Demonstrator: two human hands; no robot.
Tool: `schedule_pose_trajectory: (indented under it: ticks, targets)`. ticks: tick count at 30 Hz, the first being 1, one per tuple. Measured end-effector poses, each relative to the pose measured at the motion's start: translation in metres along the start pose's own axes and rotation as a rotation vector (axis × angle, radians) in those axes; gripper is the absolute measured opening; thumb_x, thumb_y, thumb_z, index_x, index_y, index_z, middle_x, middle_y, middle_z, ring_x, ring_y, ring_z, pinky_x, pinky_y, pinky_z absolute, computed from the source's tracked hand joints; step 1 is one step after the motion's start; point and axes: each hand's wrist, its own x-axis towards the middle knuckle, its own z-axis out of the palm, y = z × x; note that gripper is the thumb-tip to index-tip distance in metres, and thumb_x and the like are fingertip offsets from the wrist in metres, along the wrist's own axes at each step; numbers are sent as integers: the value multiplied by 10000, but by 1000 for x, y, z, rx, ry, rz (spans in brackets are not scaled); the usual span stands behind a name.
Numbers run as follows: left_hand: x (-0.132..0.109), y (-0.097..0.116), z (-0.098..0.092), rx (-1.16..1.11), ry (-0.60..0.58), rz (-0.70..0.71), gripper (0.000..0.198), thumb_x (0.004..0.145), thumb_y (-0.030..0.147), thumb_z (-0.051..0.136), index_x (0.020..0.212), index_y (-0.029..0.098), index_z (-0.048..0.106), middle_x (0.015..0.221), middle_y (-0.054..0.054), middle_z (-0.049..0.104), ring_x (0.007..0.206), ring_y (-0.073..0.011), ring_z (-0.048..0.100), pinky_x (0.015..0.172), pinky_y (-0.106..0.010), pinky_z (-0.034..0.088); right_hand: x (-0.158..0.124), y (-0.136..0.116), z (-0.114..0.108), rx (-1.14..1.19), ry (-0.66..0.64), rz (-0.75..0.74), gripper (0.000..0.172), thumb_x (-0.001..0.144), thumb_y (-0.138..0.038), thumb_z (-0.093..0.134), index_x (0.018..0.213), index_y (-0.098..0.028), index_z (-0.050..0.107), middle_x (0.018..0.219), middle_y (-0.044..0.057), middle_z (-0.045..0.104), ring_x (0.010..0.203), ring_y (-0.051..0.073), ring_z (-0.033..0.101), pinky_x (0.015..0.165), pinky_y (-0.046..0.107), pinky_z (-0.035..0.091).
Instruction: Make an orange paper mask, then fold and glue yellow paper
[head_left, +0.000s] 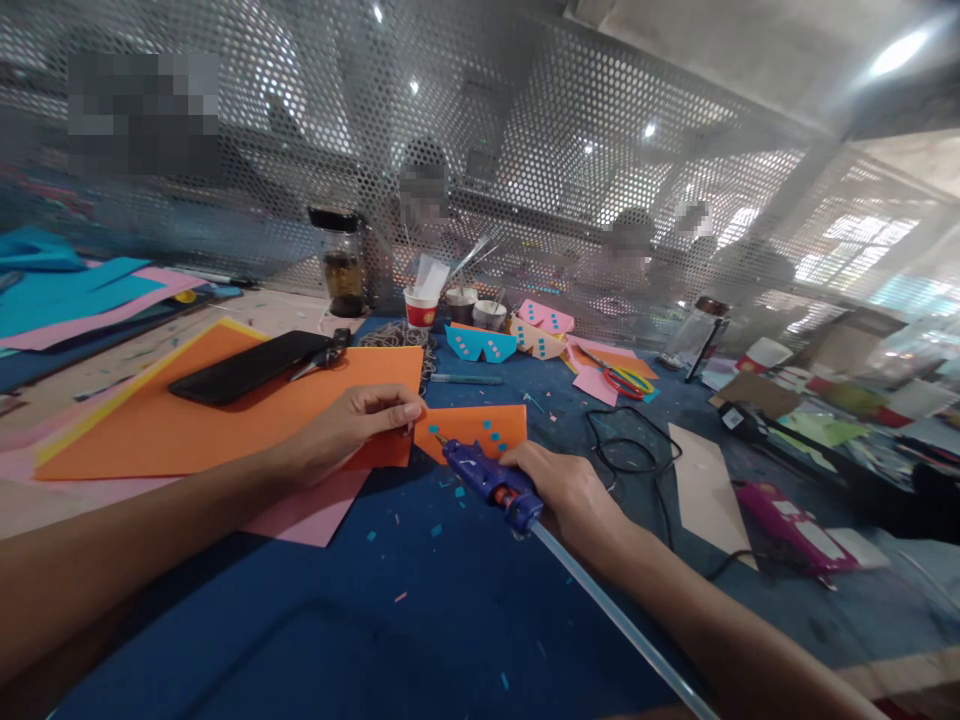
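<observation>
My right hand (566, 485) is wrapped round a blue hot glue gun (487, 475), a long clear glue stick (615, 610) trailing from its back end. The nozzle tip points at the left part of a folded orange paper piece (506, 420) dotted with small blue paper squares. At that piece's left edge, my left hand (367, 420) has its thumb and fingertips pinched together. Whether the pinch is on the paper's edge or on something tiny, I cannot make out. Beneath the left hand lies a large orange sheet (225, 420) with pink paper (315, 510) under it.
A black phone (251, 368) and scissors (322, 355) lie on the orange sheet. Behind stand paper cups (421, 308), a jar (343, 270) and a blue decorated paper piece (480, 345). A black cable (637, 470) loops at right, near a magenta device (799, 525). People sit beyond the perforated screen (510, 130).
</observation>
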Motion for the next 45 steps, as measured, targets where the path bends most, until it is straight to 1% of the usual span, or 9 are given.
schedule_pose_trajectory:
  ticks: [6, 12, 20, 25, 30, 37, 40, 45]
  targets:
    - [-1, 3, 1, -6, -4, 8, 237, 870, 446, 774, 899, 213, 743, 801, -20, 706, 696, -148, 637, 632, -253, 526, 1, 0, 1, -9, 7, 9, 130, 988, -219, 562, 1118, -213, 566, 1032, 53, 704, 882, 181, 684, 738, 262, 457]
    - [-1, 5, 3, -2, 7, -6, 246, 860, 459, 775, 886, 217, 745, 805, -37, 716, 691, -165, 649, 625, -275, 545, 0, 3, 3, -10, 5, -1, 149, 974, -210, 577, 1119, -223, 548, 1037, 49, 695, 871, 185, 676, 743, 266, 460]
    - [-1, 3, 1, 11, -13, 14, 244, 873, 457, 767, 896, 216, 745, 809, -30, 703, 707, -157, 646, 635, -267, 542, 0, 2, 2, -6, 14, -1, 139, 979, -231, 562, 1117, -211, 554, 1028, 55, 695, 853, 187, 677, 720, 271, 449]
    - [-1, 3, 1, -3, -17, 8, 224, 877, 445, 770, 894, 223, 745, 804, -20, 695, 706, -147, 634, 631, -257, 532, 1, 1, 1, 10, 12, 7, 145, 985, -235, 558, 1129, -213, 556, 1042, 55, 700, 886, 190, 688, 739, 271, 458]
    - [-1, 1, 0, -4, -23, 15, 220, 882, 440, 767, 908, 222, 752, 830, -22, 707, 732, -147, 642, 653, -254, 535, 1, 3, 2, 1, 12, 6, 146, 990, -248, 565, 1130, -209, 557, 1030, 55, 692, 865, 189, 676, 732, 271, 447]
    - [-2, 6, 3, -3, -13, 15, 236, 858, 444, 787, 894, 212, 758, 790, -10, 684, 707, -133, 625, 640, -236, 521, 0, 3, 3, -15, 25, 13, 167, 955, -201, 581, 1120, -212, 555, 1032, 48, 697, 848, 176, 673, 724, 255, 437]
    - [-1, 8, 5, -4, 2, 10, 256, 832, 458, 804, 871, 208, 760, 773, -10, 673, 692, -132, 610, 621, -235, 512, 1, 2, 3, -15, 26, 6, 144, 968, -215, 568, 1111, -208, 560, 1017, 48, 698, 829, 177, 671, 706, 258, 431]
    - [-1, 8, 5, 14, 8, 7, 286, 817, 478, 813, 874, 203, 764, 790, -24, 676, 740, -145, 606, 636, -233, 500, 2, -2, 2, 2, 28, -13, 124, 1009, -271, 521, 1104, -204, 563, 998, 56, 701, 796, 178, 664, 678, 259, 425]
